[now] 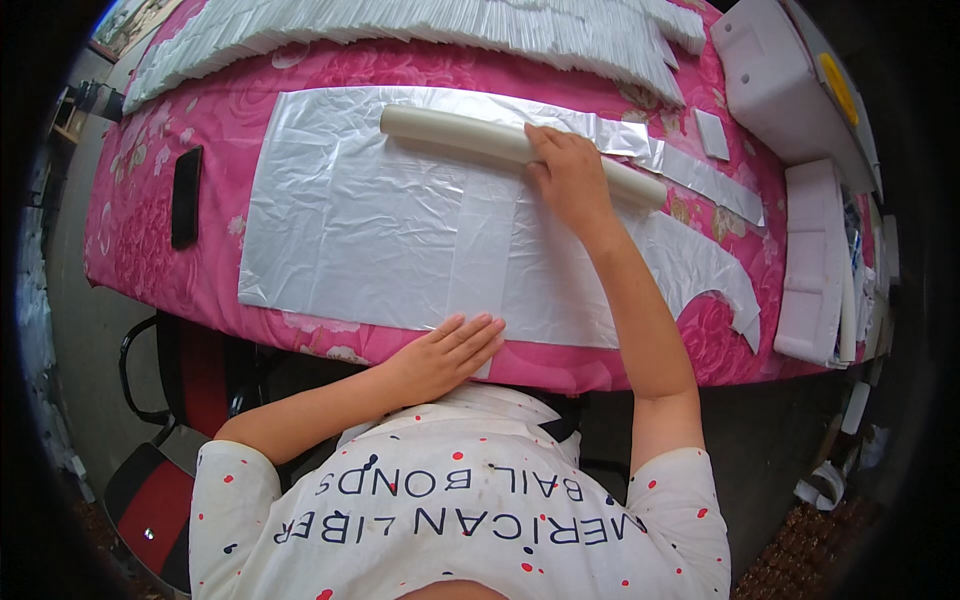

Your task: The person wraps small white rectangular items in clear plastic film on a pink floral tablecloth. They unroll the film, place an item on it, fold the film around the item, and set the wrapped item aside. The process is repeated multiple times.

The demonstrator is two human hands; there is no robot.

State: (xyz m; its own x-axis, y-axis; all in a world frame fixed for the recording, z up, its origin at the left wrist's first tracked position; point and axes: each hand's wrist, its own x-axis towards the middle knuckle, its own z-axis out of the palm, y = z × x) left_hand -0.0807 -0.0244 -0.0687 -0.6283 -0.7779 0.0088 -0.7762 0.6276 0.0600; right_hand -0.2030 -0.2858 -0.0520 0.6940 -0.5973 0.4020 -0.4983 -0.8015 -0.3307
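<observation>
A silvery, wrinkled plastic sheet (370,220) lies spread over a pink floral tablecloth. Across its far part rests a pale, smooth tube (445,130), slanting down toward the right. My right hand (572,178) is closed over the tube right of its middle, with thumb and fingers against it; part of the tube is hidden under the hand. At the near edge of the sheet, my left hand (440,358) lies flat with fingers stretched out, holding nothing. The sheet's right end has a curved, ragged cutaway.
Long rows of thin white folded pieces (420,25) cover the far side of the table. A black phone (186,198) lies at left. Silvery strips (700,180) and a small white block (711,134) are at right, beside white foam boxes (790,90). Chairs (150,500) stand lower left.
</observation>
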